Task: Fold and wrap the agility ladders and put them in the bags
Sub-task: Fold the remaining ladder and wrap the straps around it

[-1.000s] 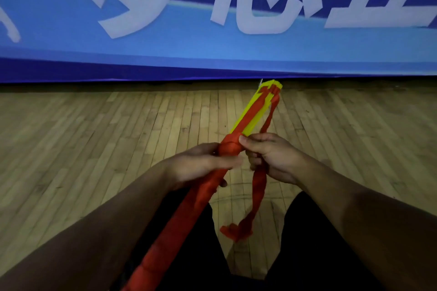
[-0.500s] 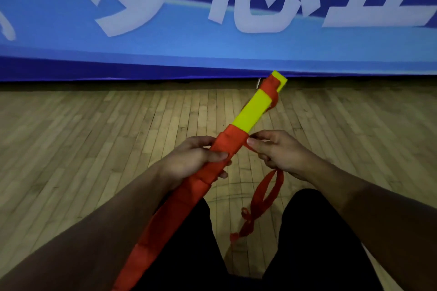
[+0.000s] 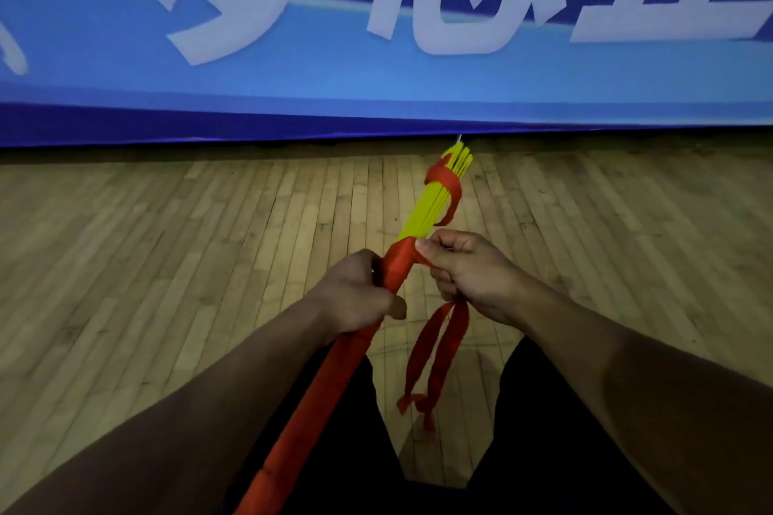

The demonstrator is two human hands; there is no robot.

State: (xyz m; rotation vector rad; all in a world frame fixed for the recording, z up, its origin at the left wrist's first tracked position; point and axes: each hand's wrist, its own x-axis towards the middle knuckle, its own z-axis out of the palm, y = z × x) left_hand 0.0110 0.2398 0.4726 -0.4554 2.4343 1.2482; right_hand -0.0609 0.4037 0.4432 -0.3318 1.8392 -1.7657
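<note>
A bundle of yellow ladder rungs (image 3: 428,205) points away from me, its near length bound in red strap (image 3: 330,380). One loose turn of red strap circles the far end of the rungs. My left hand (image 3: 355,297) grips the wrapped bundle around its middle. My right hand (image 3: 464,268) pinches the red strap against the bundle just past the left hand. The strap's loose tail (image 3: 431,364) hangs in a loop below my right hand, between my knees. No bag is in view.
I sit on a wooden plank floor (image 3: 167,263), my dark-clad legs (image 3: 543,431) apart under the bundle. A blue banner (image 3: 334,67) with large white characters runs along the wall ahead, its lower edge meeting the floor.
The bundle has been turned in my hands and my right hand has brought the strap round it again. The hanging tail has swung and now drops as a longer loop.
</note>
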